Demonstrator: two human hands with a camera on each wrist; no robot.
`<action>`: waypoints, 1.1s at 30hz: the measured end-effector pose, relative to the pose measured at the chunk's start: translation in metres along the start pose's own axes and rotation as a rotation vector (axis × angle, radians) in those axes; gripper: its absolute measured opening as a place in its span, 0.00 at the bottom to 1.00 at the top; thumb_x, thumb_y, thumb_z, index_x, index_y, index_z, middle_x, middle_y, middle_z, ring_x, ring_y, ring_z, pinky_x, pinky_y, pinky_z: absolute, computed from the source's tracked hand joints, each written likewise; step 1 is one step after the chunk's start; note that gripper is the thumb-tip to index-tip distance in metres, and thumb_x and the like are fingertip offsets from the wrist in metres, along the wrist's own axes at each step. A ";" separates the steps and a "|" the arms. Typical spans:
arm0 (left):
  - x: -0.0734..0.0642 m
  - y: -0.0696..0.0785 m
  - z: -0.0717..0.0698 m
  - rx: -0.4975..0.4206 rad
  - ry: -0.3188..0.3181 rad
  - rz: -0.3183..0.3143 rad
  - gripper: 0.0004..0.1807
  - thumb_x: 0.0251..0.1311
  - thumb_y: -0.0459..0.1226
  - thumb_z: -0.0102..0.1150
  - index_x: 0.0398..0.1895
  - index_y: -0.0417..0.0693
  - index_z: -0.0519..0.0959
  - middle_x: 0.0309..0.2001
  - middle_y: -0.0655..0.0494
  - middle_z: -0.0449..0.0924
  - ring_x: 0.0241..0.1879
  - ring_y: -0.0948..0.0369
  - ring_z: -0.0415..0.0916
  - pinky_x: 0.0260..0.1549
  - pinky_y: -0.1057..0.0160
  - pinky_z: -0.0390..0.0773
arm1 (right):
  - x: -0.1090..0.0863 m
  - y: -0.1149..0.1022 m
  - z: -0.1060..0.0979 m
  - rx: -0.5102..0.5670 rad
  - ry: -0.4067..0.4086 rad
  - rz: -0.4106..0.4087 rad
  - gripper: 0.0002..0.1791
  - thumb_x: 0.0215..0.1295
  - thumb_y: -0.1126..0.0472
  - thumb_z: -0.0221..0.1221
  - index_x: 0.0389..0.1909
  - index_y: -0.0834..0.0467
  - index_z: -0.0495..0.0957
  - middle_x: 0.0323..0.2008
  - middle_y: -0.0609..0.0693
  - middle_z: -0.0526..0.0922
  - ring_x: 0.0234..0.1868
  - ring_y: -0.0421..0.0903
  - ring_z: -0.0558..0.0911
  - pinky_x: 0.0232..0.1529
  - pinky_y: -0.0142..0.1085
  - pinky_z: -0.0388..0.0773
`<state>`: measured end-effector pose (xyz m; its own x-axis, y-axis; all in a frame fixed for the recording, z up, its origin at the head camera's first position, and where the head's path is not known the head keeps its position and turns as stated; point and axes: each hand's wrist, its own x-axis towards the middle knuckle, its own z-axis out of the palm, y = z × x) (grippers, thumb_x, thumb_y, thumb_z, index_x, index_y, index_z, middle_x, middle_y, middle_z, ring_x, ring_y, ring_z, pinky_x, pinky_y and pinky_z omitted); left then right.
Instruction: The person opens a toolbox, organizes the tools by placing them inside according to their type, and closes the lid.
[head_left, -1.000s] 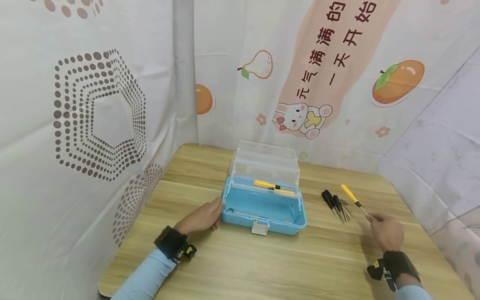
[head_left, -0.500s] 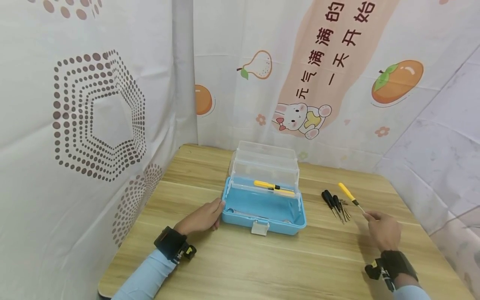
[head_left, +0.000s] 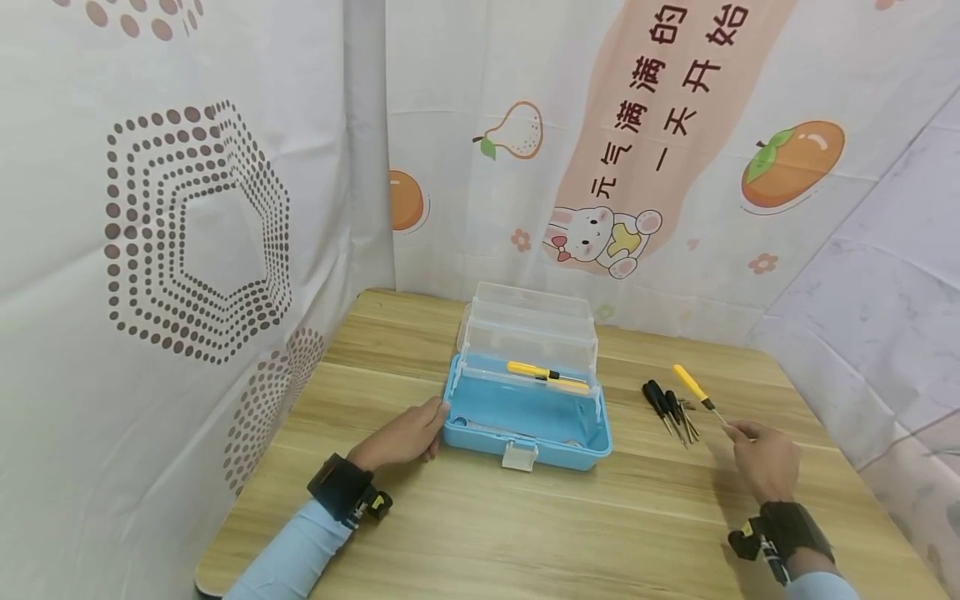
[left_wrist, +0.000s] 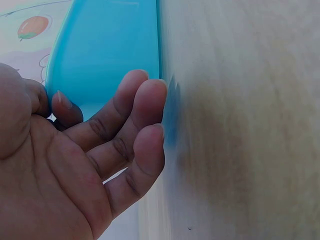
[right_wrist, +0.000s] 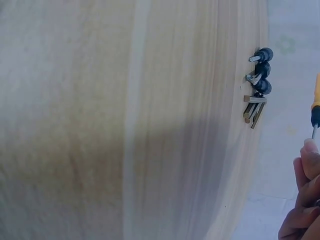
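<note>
right hand point(head_left: 767, 463): is shifting slightly left, fingertips pinching the metal shaft of a yellow-handled screwdriver point(head_left: 693, 388)
screwdriver: is nearing the blue plastic toolbox point(head_left: 480, 442) but remaining outside
left hand point(head_left: 403, 433): curled fingers are holding the toolbox's left end
black-handled tools point(head_left: 656, 398), brass-coloured rods point(head_left: 692, 422): are lying between toolbox and screwdriver on the wood-grain surface point(head_left: 615, 533)

A wooden-topped table point(head_left: 525, 533), its pale grain streaked brown, stretches beneath both hands. A blue plastic toolbox point(head_left: 557, 456) stands on it, between the left hand point(head_left: 401, 435), which touches its end, and the right hand point(head_left: 767, 460). Farther from the person than the right hand, and left of it, lie black-handled screwdrivers point(head_left: 654, 397) with short brass-coloured rods point(head_left: 693, 423) (bunched close together).
</note>
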<state>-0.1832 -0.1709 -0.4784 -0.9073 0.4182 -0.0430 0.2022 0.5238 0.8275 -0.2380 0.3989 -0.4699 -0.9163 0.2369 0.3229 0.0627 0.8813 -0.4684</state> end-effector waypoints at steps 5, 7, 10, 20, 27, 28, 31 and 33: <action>-0.001 0.000 0.000 -0.003 0.002 -0.004 0.24 0.85 0.51 0.25 0.42 0.46 0.69 0.25 0.53 0.79 0.24 0.57 0.77 0.26 0.60 0.78 | 0.000 -0.002 0.000 -0.002 0.007 -0.015 0.14 0.73 0.59 0.63 0.46 0.68 0.86 0.44 0.69 0.86 0.29 0.53 0.77 0.28 0.39 0.63; -0.001 0.000 0.000 -0.004 0.003 -0.007 0.24 0.85 0.51 0.25 0.42 0.46 0.69 0.25 0.53 0.79 0.24 0.57 0.77 0.26 0.59 0.78 | 0.000 -0.004 0.001 0.001 0.010 -0.020 0.15 0.73 0.59 0.63 0.46 0.68 0.86 0.44 0.69 0.86 0.29 0.53 0.77 0.28 0.39 0.64; -0.001 0.000 0.000 -0.002 0.004 -0.010 0.24 0.85 0.51 0.25 0.42 0.46 0.69 0.25 0.53 0.79 0.24 0.57 0.77 0.26 0.59 0.78 | 0.000 -0.007 0.001 0.007 0.019 -0.029 0.15 0.73 0.59 0.63 0.46 0.68 0.86 0.42 0.68 0.87 0.28 0.53 0.77 0.28 0.38 0.64; 0.000 -0.001 0.000 0.004 0.001 0.004 0.24 0.85 0.51 0.25 0.43 0.46 0.69 0.25 0.52 0.80 0.24 0.56 0.78 0.27 0.59 0.78 | 0.000 -0.017 0.001 0.018 0.015 -0.033 0.16 0.74 0.57 0.63 0.46 0.69 0.86 0.36 0.66 0.87 0.24 0.48 0.75 0.23 0.35 0.64; 0.000 -0.003 0.000 0.003 0.000 0.005 0.24 0.85 0.51 0.25 0.43 0.47 0.69 0.25 0.52 0.80 0.24 0.57 0.78 0.27 0.59 0.78 | 0.000 -0.020 0.004 0.020 0.041 -0.063 0.14 0.72 0.59 0.64 0.45 0.68 0.86 0.37 0.66 0.88 0.26 0.48 0.78 0.24 0.34 0.64; 0.000 -0.003 0.000 0.004 0.000 0.005 0.24 0.85 0.51 0.25 0.43 0.47 0.69 0.25 0.52 0.80 0.24 0.57 0.78 0.27 0.59 0.78 | 0.000 -0.020 0.004 0.020 0.046 -0.069 0.13 0.72 0.60 0.65 0.44 0.68 0.87 0.37 0.66 0.88 0.26 0.49 0.78 0.25 0.34 0.64; 0.000 -0.003 0.000 0.001 0.001 0.007 0.23 0.85 0.51 0.25 0.43 0.47 0.69 0.26 0.51 0.80 0.24 0.56 0.78 0.27 0.59 0.78 | 0.000 -0.022 0.005 0.016 0.053 -0.076 0.13 0.72 0.60 0.65 0.44 0.68 0.87 0.37 0.66 0.88 0.27 0.49 0.79 0.25 0.34 0.63; 0.001 -0.003 0.000 0.003 0.002 0.007 0.23 0.85 0.50 0.25 0.43 0.47 0.69 0.26 0.51 0.80 0.24 0.56 0.78 0.27 0.59 0.78 | 0.000 -0.024 0.005 0.012 0.059 -0.079 0.13 0.72 0.60 0.65 0.44 0.68 0.87 0.37 0.65 0.88 0.27 0.49 0.79 0.25 0.34 0.63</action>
<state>-0.1843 -0.1722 -0.4806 -0.9065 0.4206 -0.0361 0.2097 0.5227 0.8263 -0.2413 0.3760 -0.4630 -0.8932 0.1913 0.4070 -0.0136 0.8931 -0.4497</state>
